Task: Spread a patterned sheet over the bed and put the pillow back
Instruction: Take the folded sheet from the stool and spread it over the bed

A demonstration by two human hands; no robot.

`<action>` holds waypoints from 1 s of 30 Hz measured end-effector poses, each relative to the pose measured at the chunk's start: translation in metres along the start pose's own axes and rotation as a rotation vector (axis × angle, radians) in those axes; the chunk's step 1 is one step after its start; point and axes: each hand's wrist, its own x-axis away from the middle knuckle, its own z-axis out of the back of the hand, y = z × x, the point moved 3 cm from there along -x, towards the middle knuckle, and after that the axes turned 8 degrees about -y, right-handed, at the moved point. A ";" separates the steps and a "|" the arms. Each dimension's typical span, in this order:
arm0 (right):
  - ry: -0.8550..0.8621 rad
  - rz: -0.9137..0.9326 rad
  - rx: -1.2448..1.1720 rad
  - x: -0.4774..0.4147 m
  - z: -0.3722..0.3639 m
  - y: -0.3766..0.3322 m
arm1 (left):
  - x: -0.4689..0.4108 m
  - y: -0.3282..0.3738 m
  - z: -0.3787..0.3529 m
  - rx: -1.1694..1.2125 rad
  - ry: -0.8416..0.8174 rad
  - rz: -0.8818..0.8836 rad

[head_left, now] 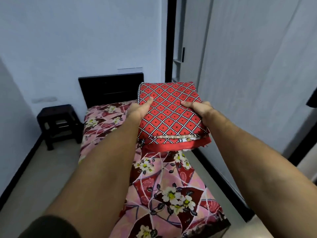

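Gripping thick folded diamond-print sheet (pixel 171 115)

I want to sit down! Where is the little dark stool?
In the head view the stool stands on the floor at the left, beside the bed near the headboard.

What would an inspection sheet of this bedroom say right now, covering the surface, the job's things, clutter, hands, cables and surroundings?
Surface: bed under a floral cover, dark headboard at the far end.
Job's things: folded red diamond-patterned sheet held above the bed, not yet spread; pillow not in view.
Clutter: nothing seen.
Hands: left hand grips the sheet's left edge, thumb on top; right hand grips its right edge.
Cables: nothing seen.
Surroundings: dark stool on the floor left of the bed; pale walls; black door frame to the right.
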 end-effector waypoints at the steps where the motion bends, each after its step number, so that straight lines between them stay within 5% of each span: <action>1: -0.024 -0.004 -0.002 -0.004 -0.006 0.002 | -0.005 -0.006 0.006 -0.006 0.033 0.017; 11: -0.221 -0.052 0.012 -0.032 -0.059 0.031 | -0.006 -0.064 0.054 -0.008 0.208 0.063; 30: -0.242 -0.182 0.010 -0.077 -0.138 0.096 | -0.036 -0.136 0.104 -0.015 0.223 0.221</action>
